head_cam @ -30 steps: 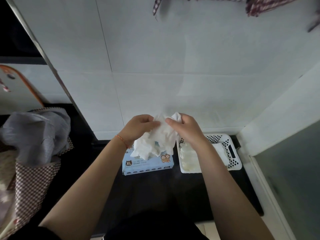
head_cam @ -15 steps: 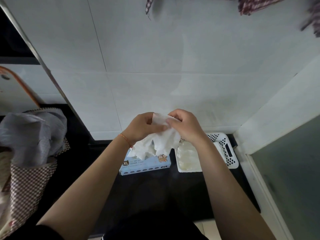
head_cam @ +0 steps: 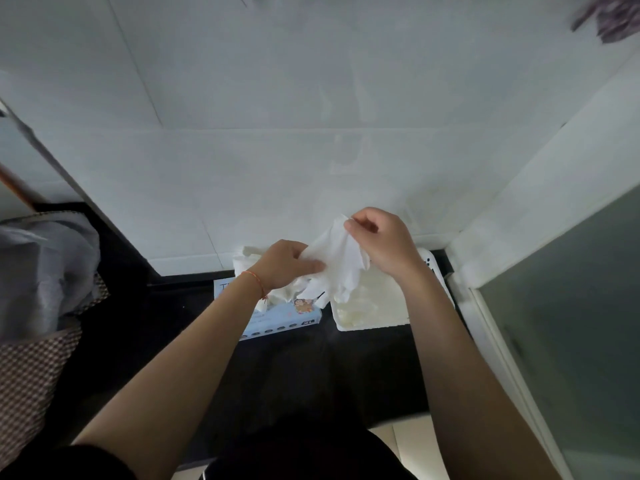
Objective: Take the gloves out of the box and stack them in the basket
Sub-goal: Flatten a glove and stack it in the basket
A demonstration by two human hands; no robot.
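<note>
Glove: thin white disposable glove (head_cam: 334,263) held above the desk, long axis slanting from upper right down to lower left, fingers hanging down.
Right hand (head_cam: 382,242): grip pinches the glove's upper end.
Left hand (head_cam: 285,266): grip curled on the glove's lower part.
Box: pale blue cardboard glove box (head_cam: 277,318), marked "XL".
Basket: white perforated plastic basket (head_cam: 372,323), just right of the box, holding stacked gloves.

Bare forearms, one thin wrist cord

Both forearms are bare to the frame's lower edge. A thin orange-red cord bracelet (head_cam: 255,280) circles the left wrist, with a small knot or tail hanging at its underside. The left hand (head_cam: 287,266) and right hand (head_cam: 382,242) wear nothing. Dark clothing (head_cam: 304,448) covers the torso at the bottom.
</note>
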